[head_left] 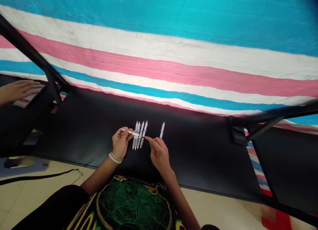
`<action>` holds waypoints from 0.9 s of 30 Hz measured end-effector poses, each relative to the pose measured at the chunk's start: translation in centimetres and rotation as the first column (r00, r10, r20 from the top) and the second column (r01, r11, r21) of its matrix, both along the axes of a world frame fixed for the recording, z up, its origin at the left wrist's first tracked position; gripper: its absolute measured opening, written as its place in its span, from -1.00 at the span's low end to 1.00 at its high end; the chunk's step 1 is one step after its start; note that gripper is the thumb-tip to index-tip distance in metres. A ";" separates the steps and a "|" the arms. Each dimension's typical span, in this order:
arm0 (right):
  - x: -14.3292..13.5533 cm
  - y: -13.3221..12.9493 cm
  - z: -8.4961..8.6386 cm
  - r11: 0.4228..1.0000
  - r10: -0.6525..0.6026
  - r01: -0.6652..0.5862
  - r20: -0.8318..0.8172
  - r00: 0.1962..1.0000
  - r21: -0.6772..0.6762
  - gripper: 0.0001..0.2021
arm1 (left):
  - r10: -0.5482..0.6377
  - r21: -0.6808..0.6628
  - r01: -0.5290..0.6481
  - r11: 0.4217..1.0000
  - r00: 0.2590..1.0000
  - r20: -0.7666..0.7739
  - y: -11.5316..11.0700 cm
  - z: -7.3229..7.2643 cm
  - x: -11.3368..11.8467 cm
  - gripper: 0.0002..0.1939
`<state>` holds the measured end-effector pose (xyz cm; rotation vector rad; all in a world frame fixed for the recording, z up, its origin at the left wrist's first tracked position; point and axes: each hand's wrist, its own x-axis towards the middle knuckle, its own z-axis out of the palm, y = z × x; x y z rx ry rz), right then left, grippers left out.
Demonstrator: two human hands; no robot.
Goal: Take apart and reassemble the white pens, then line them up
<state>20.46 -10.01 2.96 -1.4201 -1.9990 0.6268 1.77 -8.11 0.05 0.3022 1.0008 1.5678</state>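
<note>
L hand [119, 145] pinching white click pen [133, 133], right end out past the fingers [124, 136], nr R hand [160, 154]; can't tell R grip.

A slim white pen [133, 133] is pinched in the left hand [120, 143], slanting slightly down to the right; its narrow front end looks yellowish, perhaps a bare refill, though too small to be sure. Beneath its line of sight lie four matching pens [139, 140], closely side by side, clips away and silvery tips toward the wearer. A fifth lying pen [162, 130] sits apart to the right, its lower end hidden.
</note>
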 end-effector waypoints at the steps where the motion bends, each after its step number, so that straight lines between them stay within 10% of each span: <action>1: 0.3 -0.1 0.1 1.000 -0.015 0.015 -0.019 1.000 -0.001 -0.66 | 0.008 -0.004 -0.007 1.000 1.000 0.006 0.0 0.0 0.0 -0.68; 27: -2.8 0.2 0.6 0.999 0.049 -0.049 -0.092 0.995 0.000 -0.64 | -0.029 -0.006 0.028 1.000 0.999 -0.025 0.0 -0.3 0.1 -0.68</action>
